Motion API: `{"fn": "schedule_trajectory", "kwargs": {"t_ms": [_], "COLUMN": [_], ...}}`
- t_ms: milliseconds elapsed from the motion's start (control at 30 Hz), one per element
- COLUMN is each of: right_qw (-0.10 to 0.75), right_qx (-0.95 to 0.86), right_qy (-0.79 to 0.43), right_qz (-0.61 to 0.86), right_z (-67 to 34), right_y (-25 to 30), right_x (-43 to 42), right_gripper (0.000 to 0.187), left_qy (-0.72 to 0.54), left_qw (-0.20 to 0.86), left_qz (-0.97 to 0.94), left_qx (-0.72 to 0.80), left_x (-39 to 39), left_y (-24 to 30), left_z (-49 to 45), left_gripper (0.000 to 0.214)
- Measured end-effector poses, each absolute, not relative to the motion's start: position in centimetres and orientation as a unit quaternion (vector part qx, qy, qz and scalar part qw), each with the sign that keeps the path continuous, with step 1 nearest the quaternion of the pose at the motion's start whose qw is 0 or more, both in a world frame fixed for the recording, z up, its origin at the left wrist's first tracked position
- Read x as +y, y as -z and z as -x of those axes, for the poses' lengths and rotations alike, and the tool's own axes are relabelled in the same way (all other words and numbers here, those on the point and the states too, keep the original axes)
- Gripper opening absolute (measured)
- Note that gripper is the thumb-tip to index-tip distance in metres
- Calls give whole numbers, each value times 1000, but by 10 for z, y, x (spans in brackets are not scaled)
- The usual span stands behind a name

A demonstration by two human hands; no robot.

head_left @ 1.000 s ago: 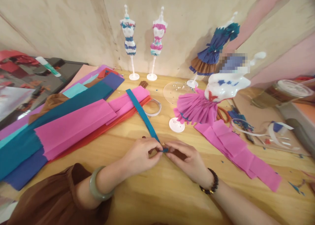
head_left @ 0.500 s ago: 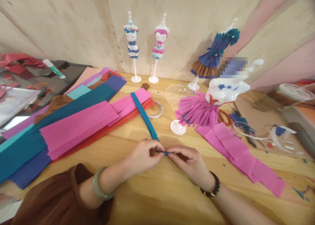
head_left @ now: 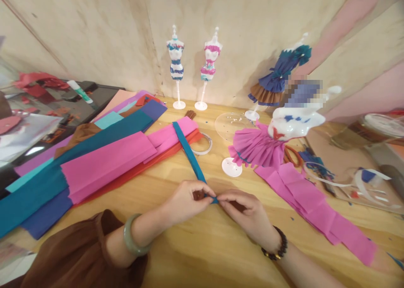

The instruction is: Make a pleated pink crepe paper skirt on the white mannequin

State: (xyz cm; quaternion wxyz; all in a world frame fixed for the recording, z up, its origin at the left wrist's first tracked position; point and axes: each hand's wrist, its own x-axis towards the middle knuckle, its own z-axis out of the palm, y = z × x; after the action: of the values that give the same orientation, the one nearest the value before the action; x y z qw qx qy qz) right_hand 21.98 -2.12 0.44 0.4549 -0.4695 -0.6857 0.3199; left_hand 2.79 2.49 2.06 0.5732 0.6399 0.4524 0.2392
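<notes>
A narrow teal crepe paper strip (head_left: 191,157) runs from the pink paper stack down to my fingers. Close to its near end, my left hand (head_left: 188,199) pinches it between thumb and forefinger. My right hand (head_left: 244,212) pinches the very end, its fingertips almost touching the left ones. Beyond the hands stands a white mini dress form (head_left: 298,122) in a pleated pink paper skirt (head_left: 259,146), tilted on its round base (head_left: 232,167). Folded pink crepe paper (head_left: 311,204) lies to the right of my right hand.
Crepe paper sheets (head_left: 107,164) in several colours spread over the left side. A roll of tape (head_left: 206,145) lies mid-table. Two small dress forms (head_left: 176,65) and a dressed one (head_left: 277,80) stand along the wall. A cup (head_left: 375,128) and cardboard with scraps (head_left: 344,183) are at right.
The view has shifted slightly, so everything sits a little lower and further right. Both hands still pinch the teal strip; slightly more of its end shows between the fingertips.
</notes>
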Motion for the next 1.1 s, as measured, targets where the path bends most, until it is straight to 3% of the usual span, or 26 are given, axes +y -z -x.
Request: {"fn": "schedule_trajectory", "kwargs": {"t_ms": [1100], "right_qw": [442], "right_qx": [-721], "right_qy": [-312], "right_qz": [433], "right_z": [-221], "right_y": [-6], "right_x": [-21], "right_gripper": [16], "left_qy": [-224], "left_qw": [588], "left_qz": [-656], "left_qx": [416], "left_x": [26], "left_y": [-22], "left_z": [-26], "left_gripper": [18]}}
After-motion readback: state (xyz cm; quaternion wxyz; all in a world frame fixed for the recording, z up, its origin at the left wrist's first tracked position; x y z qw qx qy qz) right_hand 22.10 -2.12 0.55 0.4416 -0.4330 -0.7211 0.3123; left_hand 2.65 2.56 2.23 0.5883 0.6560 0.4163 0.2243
